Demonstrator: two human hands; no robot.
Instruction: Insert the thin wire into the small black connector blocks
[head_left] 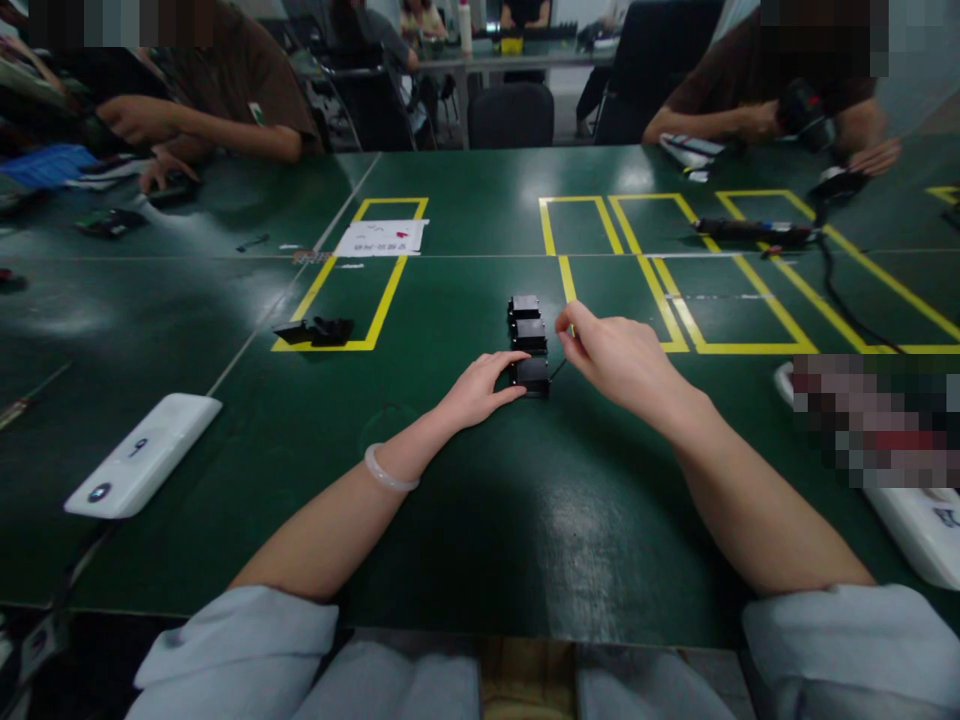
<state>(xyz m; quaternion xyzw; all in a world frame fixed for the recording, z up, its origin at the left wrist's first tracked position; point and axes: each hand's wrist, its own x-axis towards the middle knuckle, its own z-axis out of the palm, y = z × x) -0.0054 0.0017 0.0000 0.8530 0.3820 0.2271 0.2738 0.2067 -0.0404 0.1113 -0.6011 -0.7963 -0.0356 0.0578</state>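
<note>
Three small black boxy parts stand in a column on the green table, with bright dots along their edges. My left hand (480,388) pinches the nearest black boxy part (533,376) from the left, thumb and finger at its near and far sides. The middle block (529,333) and the far block (524,306) sit just beyond it. My right hand (626,362) is closed in a pinch on a thin dark rod-like tool (559,369). This tool slants down to the right side of the nearest block; its upper part is hidden by my fingers.
A white case marked 9 (142,455) lies at left, another white case (911,530) at right. A black part (315,331) and a paper label (381,238) lie by yellow tape. Across the table, co-workers handle things; a cable (840,285) crosses the right side.
</note>
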